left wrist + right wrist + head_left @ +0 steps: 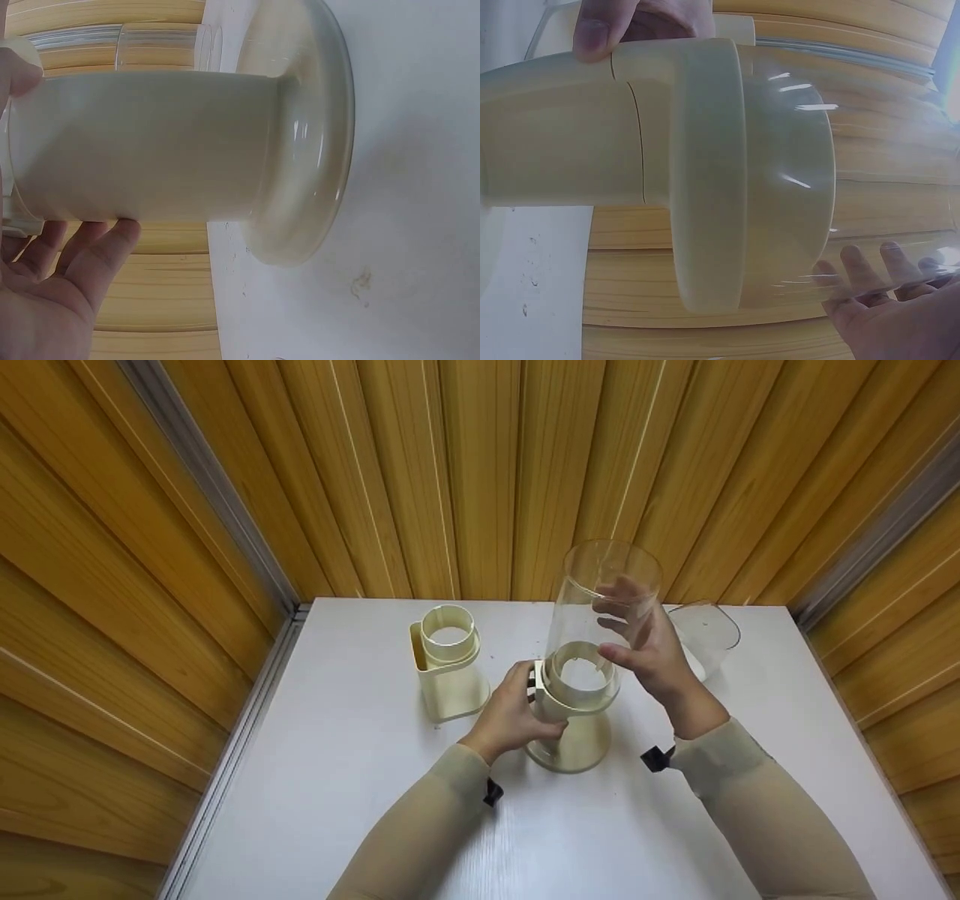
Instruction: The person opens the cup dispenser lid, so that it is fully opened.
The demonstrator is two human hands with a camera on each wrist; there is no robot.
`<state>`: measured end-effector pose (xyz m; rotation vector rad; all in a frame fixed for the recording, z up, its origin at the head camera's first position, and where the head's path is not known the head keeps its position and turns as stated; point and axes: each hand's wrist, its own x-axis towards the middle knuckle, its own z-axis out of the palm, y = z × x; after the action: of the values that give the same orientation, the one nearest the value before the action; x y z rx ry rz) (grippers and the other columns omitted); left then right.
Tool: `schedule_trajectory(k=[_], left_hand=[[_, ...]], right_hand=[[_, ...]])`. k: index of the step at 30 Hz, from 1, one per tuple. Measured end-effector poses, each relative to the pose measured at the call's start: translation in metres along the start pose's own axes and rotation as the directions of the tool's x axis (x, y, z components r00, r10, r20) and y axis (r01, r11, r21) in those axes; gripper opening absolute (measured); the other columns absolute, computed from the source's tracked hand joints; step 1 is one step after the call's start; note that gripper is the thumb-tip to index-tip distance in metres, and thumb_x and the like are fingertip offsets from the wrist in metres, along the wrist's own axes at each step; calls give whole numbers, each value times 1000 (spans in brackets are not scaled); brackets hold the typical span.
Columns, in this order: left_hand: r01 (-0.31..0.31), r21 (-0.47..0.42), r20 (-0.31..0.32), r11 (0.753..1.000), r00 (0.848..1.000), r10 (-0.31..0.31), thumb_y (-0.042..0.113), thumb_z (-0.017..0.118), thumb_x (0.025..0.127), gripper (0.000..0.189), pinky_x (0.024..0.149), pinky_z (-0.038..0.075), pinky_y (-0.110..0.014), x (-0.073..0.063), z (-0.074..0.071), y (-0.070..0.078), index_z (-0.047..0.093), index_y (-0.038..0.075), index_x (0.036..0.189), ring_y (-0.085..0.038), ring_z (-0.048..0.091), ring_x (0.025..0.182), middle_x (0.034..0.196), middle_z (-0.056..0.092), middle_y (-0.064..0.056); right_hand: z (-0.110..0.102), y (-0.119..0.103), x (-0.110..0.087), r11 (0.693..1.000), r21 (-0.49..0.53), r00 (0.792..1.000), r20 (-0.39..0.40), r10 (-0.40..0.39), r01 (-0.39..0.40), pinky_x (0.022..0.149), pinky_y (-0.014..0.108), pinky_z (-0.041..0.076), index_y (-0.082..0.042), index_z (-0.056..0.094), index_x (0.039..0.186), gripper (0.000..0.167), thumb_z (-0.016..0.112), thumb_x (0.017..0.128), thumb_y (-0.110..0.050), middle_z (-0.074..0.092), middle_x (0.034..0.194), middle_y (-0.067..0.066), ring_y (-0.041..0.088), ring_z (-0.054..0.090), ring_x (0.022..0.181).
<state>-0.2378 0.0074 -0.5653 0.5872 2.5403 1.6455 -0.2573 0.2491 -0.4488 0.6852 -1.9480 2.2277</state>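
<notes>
A cream plastic stand (589,735) with a round foot and wide collar rises from the table. A tall clear cylinder (571,611) sits upright on that collar. My left hand (514,712) grips the stand just under the collar from the left, with thumb and fingers on opposite sides in the left wrist view. On the right, my right hand (654,656) curves round the side of the clear cylinder, thumb nearer to me. Several fingertips (853,256) show through its wall in the right wrist view.
A second cream stand (454,690) with a ring-shaped top stands on the white table (330,780), left of my hands. Beyond my right hand lies another clear container (712,634), partly hidden. Wood-panelled walls (480,480) close off the back and sides.
</notes>
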Motion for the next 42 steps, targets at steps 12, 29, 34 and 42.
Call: schedule_trajectory(k=[12, 29, 34, 42], left_hand=[[16, -1, 7, 1000, 1000, -16, 16, 102, 75, 101, 121, 60, -29, 1, -1, 2, 49, 21, 161, -20, 61, 150, 156, 57, 3], [19, 13, 0, 1000, 1000, -19, 15, 103, 75, 101, 121, 59, -30, 1, 1, 2, 49, 19, 160, -19, 61, 148, 154, 58, 1], [28, -7, 6, 1000, 1000, -28, 16, 102, 75, 102, 121, 60, -31, 0, 1, 2, 48, 22, 161, -20, 61, 149, 156, 57, 2], [26, -19, 3, 999, 1000, -26, 17, 100, 75, 102, 121, 60, -31, -1, 1, 2, 47, 21, 163, -20, 61, 148, 158, 56, 2]], right_hand=[[2, -2, 0, 1000, -5, 1000, 0, -14, 14, 124, 38, 52, -13, 44, 164, 93, 80, 80, 7, 61, 157, 2, 25, 60, 140], [7, -6, -5, 994, -60, 996, 0, -89, 88, 123, 37, 55, -15, 46, 165, 101, 80, 75, 15, 60, 158, 0, 21, 59, 144], [11, -7, -7, 992, -83, 995, -3, -101, 100, 124, 40, 54, -14, 46, 166, 102, 81, 73, 14, 59, 159, 2, 22, 62, 143], [14, -7, -8, 989, -100, 993, -11, -114, 113, 124, 39, 52, -13, 46, 166, 103, 83, 73, 12, 59, 161, 2, 22, 62, 143]])
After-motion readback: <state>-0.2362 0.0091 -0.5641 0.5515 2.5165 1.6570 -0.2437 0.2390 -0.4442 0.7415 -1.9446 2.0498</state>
